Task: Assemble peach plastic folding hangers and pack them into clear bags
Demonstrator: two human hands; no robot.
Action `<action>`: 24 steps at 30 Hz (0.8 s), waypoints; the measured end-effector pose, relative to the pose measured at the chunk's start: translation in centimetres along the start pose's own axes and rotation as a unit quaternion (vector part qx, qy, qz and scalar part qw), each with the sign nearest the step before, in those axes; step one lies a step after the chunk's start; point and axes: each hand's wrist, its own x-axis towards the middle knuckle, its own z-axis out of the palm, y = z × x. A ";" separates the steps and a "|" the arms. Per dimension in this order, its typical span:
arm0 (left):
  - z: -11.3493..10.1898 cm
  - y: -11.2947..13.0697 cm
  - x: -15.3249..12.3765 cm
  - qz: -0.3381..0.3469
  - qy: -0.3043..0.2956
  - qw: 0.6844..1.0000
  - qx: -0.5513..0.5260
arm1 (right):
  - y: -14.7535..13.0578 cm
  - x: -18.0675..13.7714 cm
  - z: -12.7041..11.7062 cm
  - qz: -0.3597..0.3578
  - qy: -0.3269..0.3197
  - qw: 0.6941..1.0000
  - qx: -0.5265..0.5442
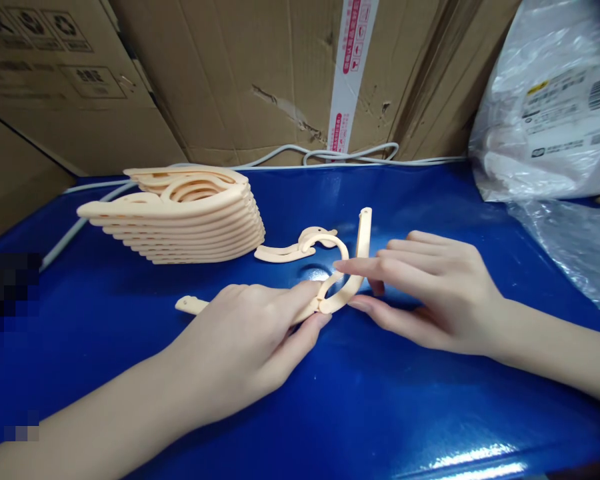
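My left hand [253, 320] is closed around one arm of a beige plastic folding hanger [341, 293], whose end sticks out left of the knuckles. The hanger's other arm stands raised on the right, and its curved hook arches up between the two. My right hand [430, 287] has its index fingertip on the hook and its thumb by the base of the raised arm. Its other fingers are partly hidden behind that arm. Just beyond lie loose beige hanger pieces [283, 253], partly overlapped by the hook.
A stack of beige folding hangers [205, 227] stands at the back left of the blue table surface [300, 413]. Cardboard boxes [260, 73] form the back wall, with a white cable [280, 152] along their foot. Clear plastic packaging [545, 127] lies at the right.
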 end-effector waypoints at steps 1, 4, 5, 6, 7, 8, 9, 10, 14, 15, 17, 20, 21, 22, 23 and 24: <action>0.1 0.0 -0.1 0.006 0.004 1.000 0.009 | 0.0 0.0 0.1 0.003 -0.004 1.000 0.002; 0.3 0.0 -0.2 0.032 0.007 0.999 0.033 | 0.0 0.1 0.3 0.020 -0.011 1.000 0.014; 0.4 0.0 -0.2 0.043 0.008 0.998 0.042 | 0.1 0.2 0.3 0.028 -0.014 0.999 0.017; 0.4 0.0 -0.2 0.054 0.011 0.997 0.053 | 0.2 0.2 0.3 0.037 -0.021 0.999 0.019; 0.4 0.0 -0.2 0.066 0.021 0.995 0.066 | 0.3 0.2 0.4 0.047 -0.029 0.998 0.018; 0.3 0.0 -0.1 0.080 0.034 0.993 0.082 | 0.4 0.3 0.4 0.061 -0.038 0.997 0.016; 0.2 0.1 0.0 0.093 0.048 0.989 0.100 | 0.6 0.3 0.4 0.077 -0.045 0.996 0.013; 0.1 0.1 0.1 0.104 0.059 0.986 0.118 | 0.8 0.2 0.4 0.096 -0.050 0.994 0.011; -0.3 0.2 0.7 0.132 0.077 0.974 0.167 | 2.0 0.1 0.3 0.178 -0.053 0.982 0.027; -0.4 0.2 0.8 0.137 0.083 0.972 0.174 | 2.4 0.0 0.3 0.192 -0.054 0.979 0.032; -0.4 0.1 0.9 0.143 0.090 0.967 0.190 | 3.0 -0.1 0.2 0.206 -0.056 0.976 0.034; -0.4 -0.3 1.1 0.138 0.092 0.966 0.198 | 3.7 -0.2 0.1 0.209 -0.062 0.976 0.026; -0.4 -0.5 1.1 0.133 0.089 0.969 0.191 | 3.8 -0.2 0.1 0.209 -0.066 0.975 0.025; -0.3 -0.8 1.2 0.126 0.086 0.972 0.179 | 4.0 -0.2 0.1 0.209 -0.069 0.975 0.026; -0.3 -1.0 1.2 0.120 0.086 0.975 0.165 | 4.1 -0.2 0.2 0.207 -0.073 0.975 0.027; -0.2 -1.2 1.3 0.113 0.085 0.978 0.152 | 4.3 -0.2 0.2 0.204 -0.078 0.975 0.026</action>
